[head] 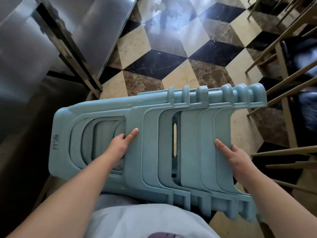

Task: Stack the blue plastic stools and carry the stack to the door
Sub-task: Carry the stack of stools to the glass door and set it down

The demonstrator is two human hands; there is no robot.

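Checkered floor (178,48); stools' (151,143) underside hidden

Checkered tile floor (173,48); wooden chairs (281,54) on it

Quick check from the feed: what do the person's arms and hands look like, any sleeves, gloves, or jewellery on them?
Both forearms are bare up to the frame edge, with no sleeves in view. The left hand and right hand wear no gloves, and no rings, watch or bracelets show. The fingernails look short and unpainted.
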